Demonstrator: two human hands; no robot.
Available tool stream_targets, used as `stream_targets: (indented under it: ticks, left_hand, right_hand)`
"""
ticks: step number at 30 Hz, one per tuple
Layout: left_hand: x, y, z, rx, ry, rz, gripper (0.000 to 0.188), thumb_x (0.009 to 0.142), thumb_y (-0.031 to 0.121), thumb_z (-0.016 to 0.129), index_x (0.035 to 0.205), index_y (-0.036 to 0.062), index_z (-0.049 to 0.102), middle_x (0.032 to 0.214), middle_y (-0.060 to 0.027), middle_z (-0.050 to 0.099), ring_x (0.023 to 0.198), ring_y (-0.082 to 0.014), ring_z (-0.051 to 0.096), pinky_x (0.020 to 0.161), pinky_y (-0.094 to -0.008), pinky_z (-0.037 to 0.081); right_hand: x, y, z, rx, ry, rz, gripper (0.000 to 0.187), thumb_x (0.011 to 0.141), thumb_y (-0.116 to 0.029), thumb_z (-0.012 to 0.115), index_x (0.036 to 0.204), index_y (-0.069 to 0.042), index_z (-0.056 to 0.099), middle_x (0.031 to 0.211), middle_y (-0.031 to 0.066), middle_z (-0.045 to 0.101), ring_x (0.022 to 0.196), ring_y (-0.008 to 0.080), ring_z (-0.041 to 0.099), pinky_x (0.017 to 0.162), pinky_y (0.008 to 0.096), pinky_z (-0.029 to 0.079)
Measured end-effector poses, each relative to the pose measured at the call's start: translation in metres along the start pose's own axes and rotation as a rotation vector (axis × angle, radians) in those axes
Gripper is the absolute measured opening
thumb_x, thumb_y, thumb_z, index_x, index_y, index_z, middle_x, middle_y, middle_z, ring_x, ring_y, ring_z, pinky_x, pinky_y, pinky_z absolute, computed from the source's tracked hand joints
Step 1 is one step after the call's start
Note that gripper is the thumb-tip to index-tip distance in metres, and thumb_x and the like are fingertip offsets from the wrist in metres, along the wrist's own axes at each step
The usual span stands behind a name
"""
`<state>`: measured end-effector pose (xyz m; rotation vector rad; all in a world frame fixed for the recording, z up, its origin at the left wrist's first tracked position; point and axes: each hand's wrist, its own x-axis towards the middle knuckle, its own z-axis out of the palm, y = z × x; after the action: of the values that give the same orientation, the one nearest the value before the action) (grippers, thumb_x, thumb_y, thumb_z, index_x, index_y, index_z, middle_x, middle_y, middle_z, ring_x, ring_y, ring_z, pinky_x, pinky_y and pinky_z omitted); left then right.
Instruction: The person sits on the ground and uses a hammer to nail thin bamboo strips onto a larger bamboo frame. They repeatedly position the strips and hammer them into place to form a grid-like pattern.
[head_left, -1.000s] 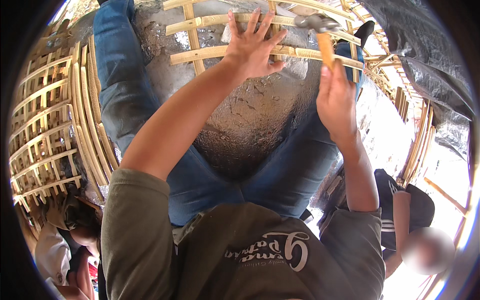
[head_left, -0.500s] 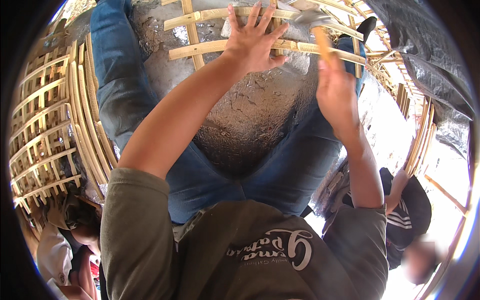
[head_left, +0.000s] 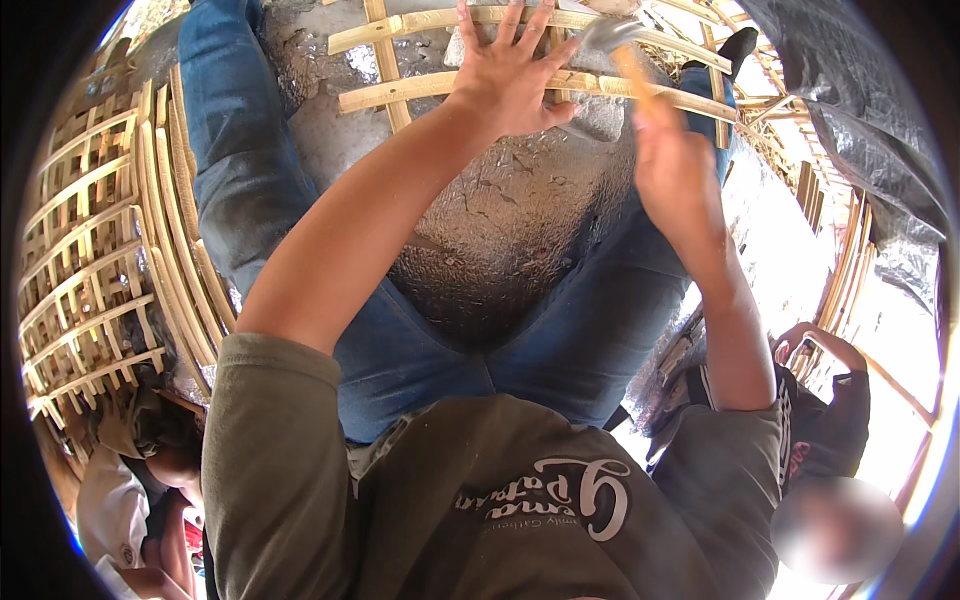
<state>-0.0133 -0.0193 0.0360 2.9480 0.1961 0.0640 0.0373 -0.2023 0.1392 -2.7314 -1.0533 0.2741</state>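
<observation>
Upper centre: left hand lying open, palm down, on pale split-bamboo lattice; right hand gripping orange-handled, grey metal-headed hammer nearby; stray blow could be bruising left hand.

Wooden-handled hammer, tilted and blurred, over pale crossed slats.

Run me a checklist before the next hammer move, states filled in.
1. Right hand grips hammer by its handle: ok.
2. Left hand spread over the slats: ok.
3. Left fingers clear of hammer head: not ok; head looks very close to the index finger.
4. Pale block supporting slats: cannot tell; contact hidden.
5. Nail in place: cannot tell; blurred.
6. Co-worker clear of hammer: ok; well apart.
</observation>
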Motion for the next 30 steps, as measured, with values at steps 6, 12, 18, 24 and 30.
stream_targets:
  ticks: [6, 12, 18, 24, 30]
  left_hand:
    - [-0.003, -0.002, 0.003, -0.006, 0.075, 0.015, 0.088, 0.089, 0.064, 0.052, 0.157, 0.0127, 0.031, 0.164, -0.0220, 0.016, 0.152, -0.0447, 0.013, 0.112, -0.0777, 0.008]
    - [0.003, -0.004, 0.005, -0.025, 0.062, -0.014, 0.087, 0.088, 0.061, 0.055, 0.157, 0.0125, 0.031, 0.163, -0.0231, 0.018, 0.152, -0.0440, 0.013, 0.113, -0.0766, 0.008]
    - [0.002, -0.003, 0.006, -0.104, 0.142, 0.007, 0.086, 0.088, 0.061, 0.056, 0.154, 0.0111, 0.035, 0.161, -0.0242, 0.022, 0.150, -0.0443, 0.018, 0.113, -0.0771, 0.010]
    - [-0.004, -0.001, 0.018, 0.040, 0.212, -0.007, 0.085, 0.089, 0.062, 0.052, 0.156, 0.0122, 0.033, 0.163, -0.0233, 0.020, 0.151, -0.0435, 0.015, 0.113, -0.0766, 0.010]
    - [0.000, 0.000, -0.001, 0.011, 0.000, -0.018, 0.085, 0.091, 0.062, 0.050, 0.158, 0.0142, 0.029, 0.164, -0.0226, 0.017, 0.152, -0.0433, 0.013, 0.114, -0.0754, 0.008]
  right_hand:
    - [-0.003, -0.003, -0.004, 0.035, 0.058, -0.068, 0.018, 0.104, -0.022, 0.049, 0.106, -0.004, 0.051, 0.070, 0.0272, 0.064, 0.070, 0.0494, 0.065, 0.063, 0.0596, 0.052]
    - [-0.009, -0.005, -0.004, 0.037, 0.044, -0.093, 0.019, 0.103, -0.020, 0.050, 0.105, -0.002, 0.049, 0.069, 0.0276, 0.064, 0.072, 0.0510, 0.065, 0.062, 0.0598, 0.052]
    - [-0.004, 0.004, 0.013, -0.005, 0.027, -0.132, 0.019, 0.103, -0.019, 0.051, 0.106, -0.001, 0.048, 0.069, 0.0268, 0.064, 0.073, 0.0499, 0.066, 0.057, 0.0573, 0.052]
    - [-0.007, 0.013, 0.024, -0.062, -0.039, -0.122, 0.019, 0.103, -0.018, 0.052, 0.106, -0.001, 0.047, 0.069, 0.0274, 0.063, 0.068, 0.0502, 0.064, 0.054, 0.0560, 0.050]
    - [-0.010, 0.003, 0.017, -0.007, 0.093, -0.053, 0.022, 0.103, -0.022, 0.051, 0.107, -0.001, 0.046, 0.068, 0.0268, 0.064, 0.067, 0.0501, 0.065, 0.057, 0.0576, 0.051]
